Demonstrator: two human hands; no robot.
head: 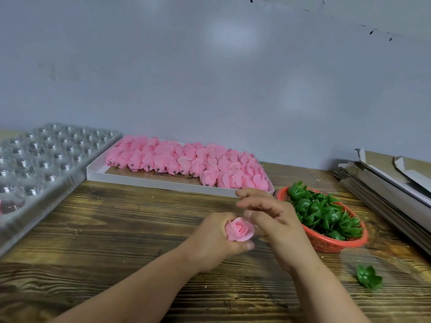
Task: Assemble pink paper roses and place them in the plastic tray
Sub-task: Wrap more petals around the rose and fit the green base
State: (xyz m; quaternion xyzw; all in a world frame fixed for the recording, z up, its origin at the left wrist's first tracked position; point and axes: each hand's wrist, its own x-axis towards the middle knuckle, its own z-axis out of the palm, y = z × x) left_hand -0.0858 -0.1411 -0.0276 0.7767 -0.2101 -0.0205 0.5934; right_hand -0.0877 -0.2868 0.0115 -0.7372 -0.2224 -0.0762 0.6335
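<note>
Gripping the pink rose (240,229), left hand (214,238) fingers curl round it; right hand (275,220) fingers spread beside.

The underside of the pink rose (240,230) is hidden inside the left hand (214,238), so what sits beneath its petals cannot be told. The right hand (277,220) is motion-blurred at its fingers (250,194). Left of the rose, the plastic tray (42,164) is cut off by the picture's edge; a pinkish thing in one of its cells there is too blurred to name. The stacked cardboard (391,183) right of the rose runs out of view.
</note>
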